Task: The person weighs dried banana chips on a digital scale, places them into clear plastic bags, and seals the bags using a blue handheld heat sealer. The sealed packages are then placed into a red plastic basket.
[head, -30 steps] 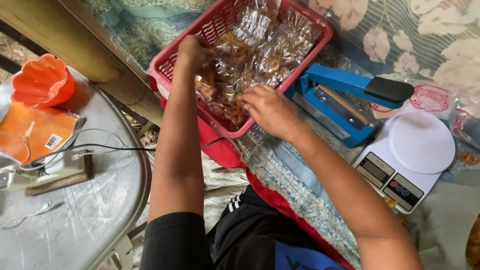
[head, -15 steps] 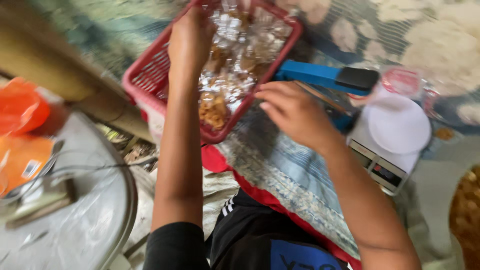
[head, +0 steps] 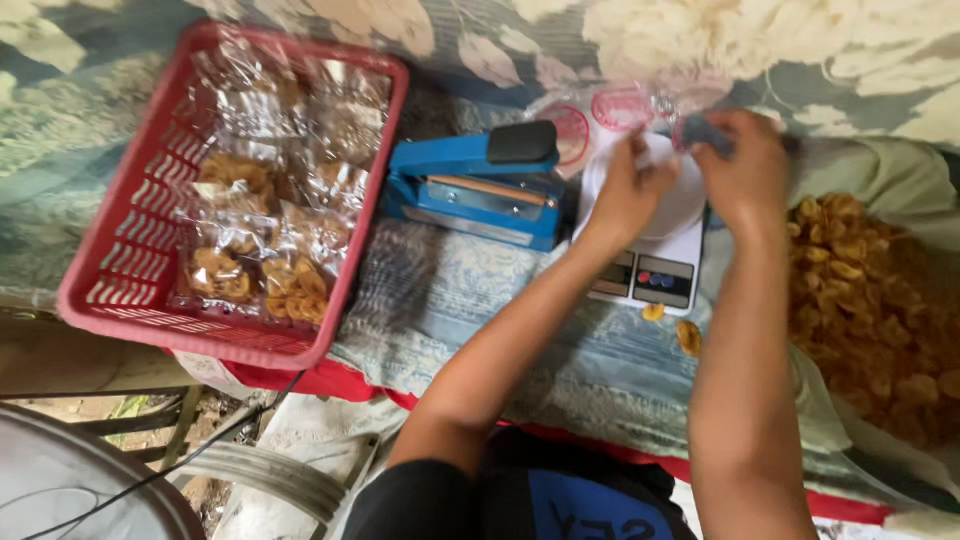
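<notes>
both hands [head: 690,180] over round white scale [head: 655,240]

I have one view only, from the head camera, looking steeply down and close over my forearms. It takes in the red basket [head: 120,290] at left, the kitchen scale [head: 655,262] at centre and loose chips [head: 880,310] at right.

A red plastic basket [head: 120,280] on the left holds sealed clear packets of chips [head: 265,280]. Beside it sits a blue heat sealer [head: 470,185]. Loose golden chips [head: 870,300] are heaped at right.
</notes>
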